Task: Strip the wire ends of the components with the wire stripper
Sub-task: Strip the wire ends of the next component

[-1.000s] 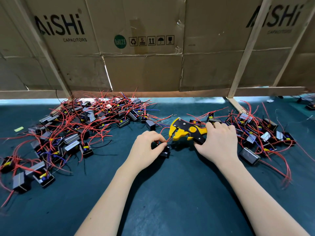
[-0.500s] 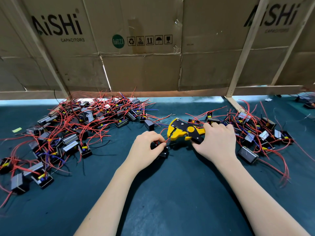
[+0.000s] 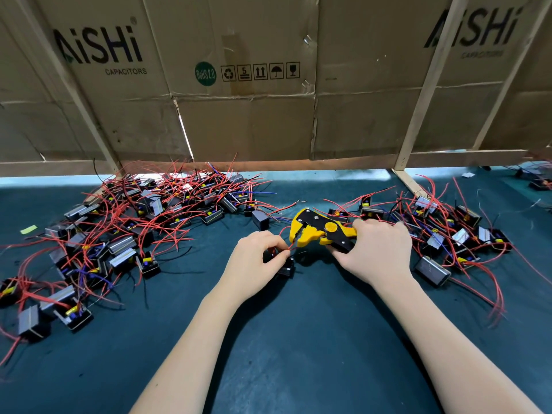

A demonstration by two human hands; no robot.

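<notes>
Left hand (image 3: 254, 264) pinches component (image 3: 285, 265) red wire | right hand (image 3: 376, 252) grips wire stripper (image 3: 316, 230)

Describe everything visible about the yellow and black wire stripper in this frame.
The wire stripper looks like plastic: yellow jaw pieces on a black body, with a round yellow pivot disc near the middle. It lies roughly level above the dark green mat, head pointing left, jaws parted. The right hand grips its handles, mostly hiding them. A red wire, pinched by the left hand, reaches its jaws.
</notes>
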